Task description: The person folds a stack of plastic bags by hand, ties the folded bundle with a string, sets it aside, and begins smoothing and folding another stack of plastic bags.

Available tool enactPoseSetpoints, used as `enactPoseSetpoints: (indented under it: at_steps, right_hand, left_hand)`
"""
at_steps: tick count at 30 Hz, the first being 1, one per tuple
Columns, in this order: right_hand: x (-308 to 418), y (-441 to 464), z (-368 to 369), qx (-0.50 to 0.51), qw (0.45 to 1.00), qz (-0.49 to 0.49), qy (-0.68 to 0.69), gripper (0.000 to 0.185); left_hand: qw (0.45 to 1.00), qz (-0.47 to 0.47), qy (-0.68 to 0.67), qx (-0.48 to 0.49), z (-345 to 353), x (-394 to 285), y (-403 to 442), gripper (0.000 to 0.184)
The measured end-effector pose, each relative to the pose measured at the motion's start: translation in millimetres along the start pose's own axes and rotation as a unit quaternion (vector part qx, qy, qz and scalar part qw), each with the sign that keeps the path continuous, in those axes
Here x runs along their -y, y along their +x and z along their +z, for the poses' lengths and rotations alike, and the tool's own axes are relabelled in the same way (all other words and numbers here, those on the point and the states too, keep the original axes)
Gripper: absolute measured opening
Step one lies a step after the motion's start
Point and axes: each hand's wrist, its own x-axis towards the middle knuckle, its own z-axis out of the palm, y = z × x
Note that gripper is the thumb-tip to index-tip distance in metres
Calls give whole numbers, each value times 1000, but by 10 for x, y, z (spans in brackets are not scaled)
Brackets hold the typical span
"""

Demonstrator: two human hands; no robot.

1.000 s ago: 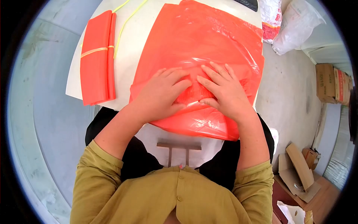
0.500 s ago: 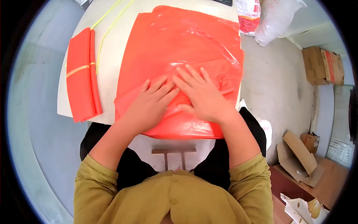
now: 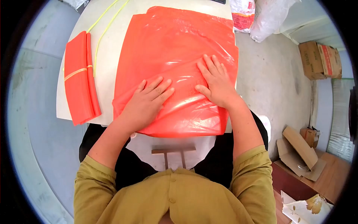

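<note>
A large sheet-like stack of shiny red plastic bags point(image 3: 175, 41) lies flat on the white table point(image 3: 106, 48), its near edge at the table's front. My left hand point(image 3: 145, 102) rests palm down on its left part, fingers spread. Farther right and a little higher, my right hand point(image 3: 218, 82) presses flat on the plastic with the thumb held apart. Small creases and glare run across the red surface between both hands. To the left sits a folded red bundle point(image 3: 80, 78) with a yellow band around it.
Yellow cord point(image 3: 102, 35) trails over the table behind the bundle. White sacks point(image 3: 270, 18) stand on the floor at the back right. Cardboard boxes point(image 3: 320, 59) are along the right wall, and an opened carton point(image 3: 298, 153) lies at lower right.
My right hand has slid right, away from my left hand, which has shifted slightly left and down. The near plastic between them looks smoother and more exposed.
</note>
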Motion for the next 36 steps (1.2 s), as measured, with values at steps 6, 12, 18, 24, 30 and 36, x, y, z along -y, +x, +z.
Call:
enactPoseSetpoints:
  at_steps: [6,12,18,24,30,36]
  right_hand:
    - [144,-6,-124,-25,996,40,-79,79]
    - [579,-101,-235,-1,983,-186,4,68]
    - [658,-66,-101,-31,975,-218,-31,52]
    - [668,-57,-11,-45,970,-220,-92,43]
    - [547,72,-93,-140,964,-184,-130,33]
    - [593,85,-219,-70,995,62,20,43]
  left_hand:
    - [996,-10,-83,5,-120,7,0,58]
    - [977,-36,-208,-16,-156,123,-23,44]
    - [980,-15,-193,-47,-234,70,27,51]
    - [995,3,-51,-89,-41,-204,-28,67]
    - [976,-51,-167,-129,-28,-221,50,59]
    - [974,-113,-143,-136,-217,96,-34,48]
